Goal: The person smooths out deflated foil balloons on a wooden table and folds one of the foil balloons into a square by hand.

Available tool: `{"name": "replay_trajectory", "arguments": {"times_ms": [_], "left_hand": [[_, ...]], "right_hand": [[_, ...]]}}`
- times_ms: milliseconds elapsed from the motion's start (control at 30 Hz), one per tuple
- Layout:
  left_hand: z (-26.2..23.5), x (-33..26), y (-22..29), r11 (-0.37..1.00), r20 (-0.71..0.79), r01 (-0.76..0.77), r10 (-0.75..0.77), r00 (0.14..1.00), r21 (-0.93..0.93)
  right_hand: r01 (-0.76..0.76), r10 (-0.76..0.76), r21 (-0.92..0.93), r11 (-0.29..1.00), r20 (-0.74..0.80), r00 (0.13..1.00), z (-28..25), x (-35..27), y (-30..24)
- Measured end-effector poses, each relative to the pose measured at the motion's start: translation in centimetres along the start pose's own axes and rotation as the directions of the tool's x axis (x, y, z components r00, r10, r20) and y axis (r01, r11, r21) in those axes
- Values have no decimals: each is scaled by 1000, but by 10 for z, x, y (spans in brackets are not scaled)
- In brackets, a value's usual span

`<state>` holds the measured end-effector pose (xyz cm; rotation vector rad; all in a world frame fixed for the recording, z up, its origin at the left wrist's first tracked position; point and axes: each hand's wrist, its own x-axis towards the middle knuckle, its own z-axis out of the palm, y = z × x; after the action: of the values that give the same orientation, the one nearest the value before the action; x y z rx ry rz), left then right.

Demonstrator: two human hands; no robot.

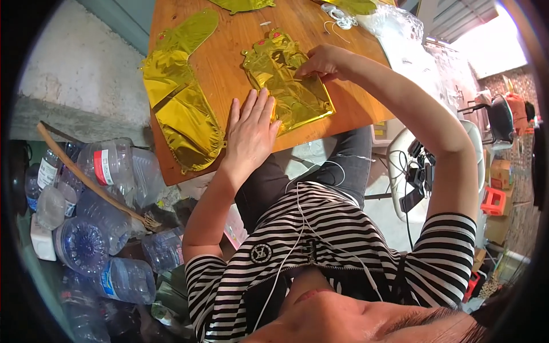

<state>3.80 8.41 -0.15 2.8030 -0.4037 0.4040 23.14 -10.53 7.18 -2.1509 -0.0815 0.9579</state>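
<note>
A folded gold foil balloon [300, 106] lies flat on the wooden table [229, 46] in front of me, its surface creased and shiny, with small pink-red spots near its far end. My left hand [251, 131] rests flat with fingers stretched out, its fingertips at the balloon's left edge. At the right edge, my right hand [327, 62] has its fingers curled and pinched on the foil; the fingertips are partly hidden. Left of my left hand, a second gold foil balloon [186, 117] is spread out long and unfolded, reaching the table's near edge.
More gold foil [243, 4] lies at the far edge. White string [341, 17] and clear plastic wrap [394, 23] sit at the far right. Several empty plastic bottles [123, 280] and a wooden stick [86, 177] are on the left. A pale chair [397, 154] holds black devices.
</note>
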Motion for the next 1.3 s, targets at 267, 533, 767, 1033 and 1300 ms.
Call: {"name": "replay_trajectory", "arguments": {"times_ms": [267,533,767,1033,1300], "left_hand": [[-5,4,3,999,28,-3,5,1000,-49],[-13,4,-10,864,-227,107,-246,943,-492],[-45,37,-50,-99,489,480,-247,836,-871],[-53,66,-31,-270,467,406,-228,854,-873],[-62,65,2,-149,205,146,-550,810,-978]], "right_hand": [[54,-54,76,996,5,999,-8,4,11],[291,-297,185,939,10,955,-4,-18,10],[473,-514,351,808,26,858,-22,-35,18],[451,-557,496,742,83,826,-36,-24,45],[406,-625,628,664,167,763,-33,-35,54]]}}
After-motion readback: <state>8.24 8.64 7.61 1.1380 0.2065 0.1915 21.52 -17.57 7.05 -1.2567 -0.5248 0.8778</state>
